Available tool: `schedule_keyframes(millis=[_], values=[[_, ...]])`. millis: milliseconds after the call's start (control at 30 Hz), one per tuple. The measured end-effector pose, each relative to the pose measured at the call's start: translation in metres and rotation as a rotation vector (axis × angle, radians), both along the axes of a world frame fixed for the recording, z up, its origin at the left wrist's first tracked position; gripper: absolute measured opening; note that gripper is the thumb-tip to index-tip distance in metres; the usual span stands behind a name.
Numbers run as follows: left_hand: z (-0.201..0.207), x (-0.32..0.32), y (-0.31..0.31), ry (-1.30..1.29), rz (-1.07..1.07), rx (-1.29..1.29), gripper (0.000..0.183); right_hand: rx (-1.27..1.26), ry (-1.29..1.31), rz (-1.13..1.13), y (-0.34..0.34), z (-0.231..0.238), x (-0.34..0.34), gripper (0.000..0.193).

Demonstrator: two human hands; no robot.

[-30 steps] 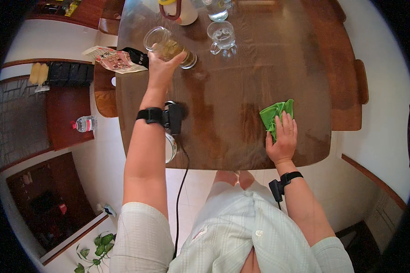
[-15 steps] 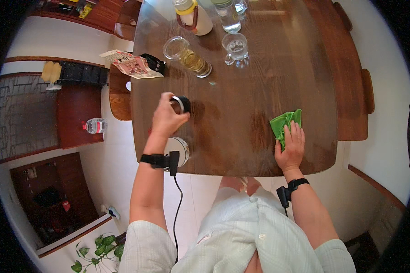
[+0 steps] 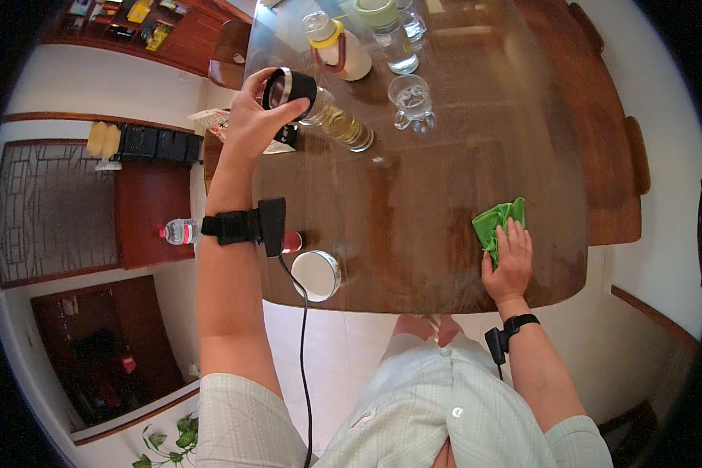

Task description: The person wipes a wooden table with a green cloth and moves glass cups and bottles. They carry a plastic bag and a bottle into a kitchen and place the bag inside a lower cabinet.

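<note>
My left hand [image 3: 246, 129] is closed around a black lid [image 3: 299, 93] with a silver rim, its hollow side partly showing. Behind the lid stands a clear glass tumbler [image 3: 347, 131] with yellowish liquid; the lid overlaps its mouth in view, and I cannot tell if they touch. At the table's right side, a crumpled green cloth [image 3: 495, 221] lies under the fingers of my right hand [image 3: 510, 269], which is flat with its fingers stretched out. Both wrists wear black straps with small boxes.
On the brown wooden table [image 3: 413, 234] are a glass mug [image 3: 410, 100], a white flask [image 3: 352, 62] with a yellow collar, a green-lidded clear bottle [image 3: 396, 48], a white bowl [image 3: 317, 274] and a red container [image 3: 292, 241]. A printed paper bag [image 3: 213, 121] is partly hidden behind my left arm.
My left hand has carried the black lid away from me, up to the glass tumbler's mouth. The bowl and the red container have come into view. My right hand stays on the cloth.
</note>
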State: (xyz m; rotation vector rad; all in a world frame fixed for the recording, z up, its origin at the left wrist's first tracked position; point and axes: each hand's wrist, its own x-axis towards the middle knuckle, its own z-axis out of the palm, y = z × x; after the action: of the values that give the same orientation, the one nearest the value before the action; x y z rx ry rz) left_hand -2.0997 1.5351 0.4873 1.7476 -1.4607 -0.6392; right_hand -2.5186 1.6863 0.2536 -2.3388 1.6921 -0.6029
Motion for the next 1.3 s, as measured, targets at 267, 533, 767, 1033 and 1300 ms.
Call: schedule_keyframes(millis=[267,533,767,1033,1300], values=[[-0.014,-0.014,-0.013,-0.538,-0.082,-0.021,0.081,0.011,-0.022,-0.011,-0.001,-0.001,-0.001,0.056],[0.007,-0.009,0.005,-0.260,0.062,-0.067,0.082,0.009,-0.034,-0.005,-0.001,-0.001,-0.002,0.056],[0.033,-0.018,0.019,-0.935,-0.050,0.021,0.076,0.019,-0.026,-0.003,0.000,0.001,-0.002,0.056],[0.042,-0.048,-0.011,-1.525,-0.272,0.272,0.064,-0.002,-0.042,-0.003,-0.001,0.002,0.000,0.055],[0.028,-0.066,-0.038,-1.547,-0.280,0.383,0.063,-0.013,-0.051,-0.012,-0.001,0.003,-0.001,0.055]])
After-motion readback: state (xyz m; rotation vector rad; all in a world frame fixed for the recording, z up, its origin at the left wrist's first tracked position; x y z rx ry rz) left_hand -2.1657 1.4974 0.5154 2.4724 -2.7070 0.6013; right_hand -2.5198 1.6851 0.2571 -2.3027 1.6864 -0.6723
